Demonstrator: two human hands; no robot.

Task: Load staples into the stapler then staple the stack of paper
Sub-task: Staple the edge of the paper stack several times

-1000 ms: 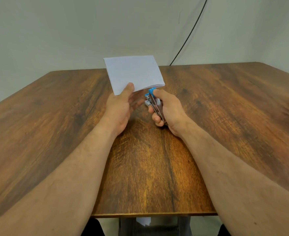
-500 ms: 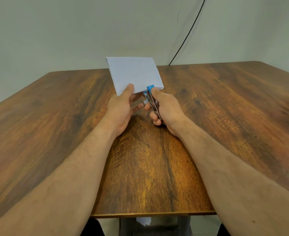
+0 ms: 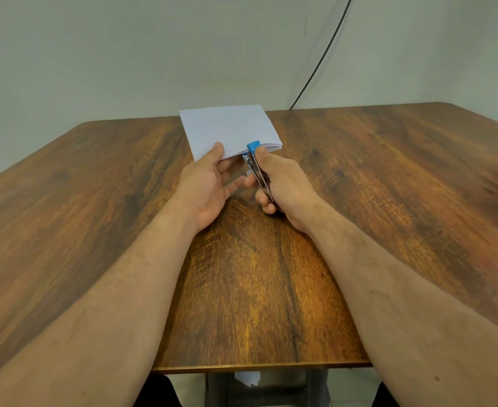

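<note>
No text, label, brand or number can be read anywhere: the paper stack (image 3: pixel 227 129) held in the left hand (image 3: pixel 205 186) shows blank, and the stapler (image 3: pixel 256 167) in the right hand (image 3: pixel 286 186) bears no legible marking.

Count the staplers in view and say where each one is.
1. The stapler is gripped in the right hand above the table, its blue tip at the near edge of the paper held by the left hand. No others are visible.

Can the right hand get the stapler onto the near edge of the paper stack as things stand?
Probably yes: the right hand holds the stapler with its blue head at the paper stack edge, which the left hand holds beside it.
</note>
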